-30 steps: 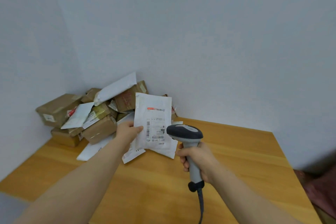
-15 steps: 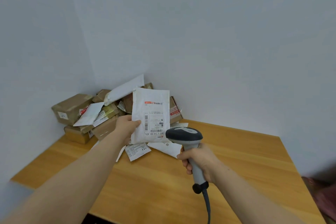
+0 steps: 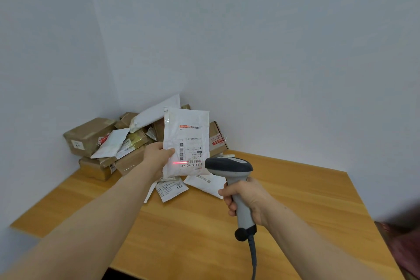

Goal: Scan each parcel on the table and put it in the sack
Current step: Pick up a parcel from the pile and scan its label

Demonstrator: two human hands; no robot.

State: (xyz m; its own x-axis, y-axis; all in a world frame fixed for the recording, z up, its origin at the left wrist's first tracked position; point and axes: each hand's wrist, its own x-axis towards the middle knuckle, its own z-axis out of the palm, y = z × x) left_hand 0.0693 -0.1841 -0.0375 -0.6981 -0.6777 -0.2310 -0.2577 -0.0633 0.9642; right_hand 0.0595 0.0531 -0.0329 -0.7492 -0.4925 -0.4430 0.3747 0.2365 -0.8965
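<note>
1. In the table's far left corner sits the pile of parcels, brown boxes and white mailers heaped against both walls. That likely keeps the unscanned stock away from your working space.
2. Your left hand pinches the white parcel at its left edge, thumb on the label face and fingers behind. You hold it upright above the table, in front of the pile, with the label facing you and the reader. The parcel extends up and to the right of the grip, so the printed codes are uncovered just beside your thumb.
3. The red scan line crosses the lower label, from near your thumb towards the bottom barcode. It seems to reach only the code's left end, so I judge the aim wants nudging rightwards.
4. Two flat mailers lie on the table below the held parcel, near the far edge.
5. Your right hand is wrapped fully round the handle of the scanner. The scanner's head points at the label, just beside the parcel's lower right corner. Its cable drops towards the near edge.
6. Beyond the table's right edge there is a dark reddish shape. It is too blurred to tell whether it is the sack.
</note>
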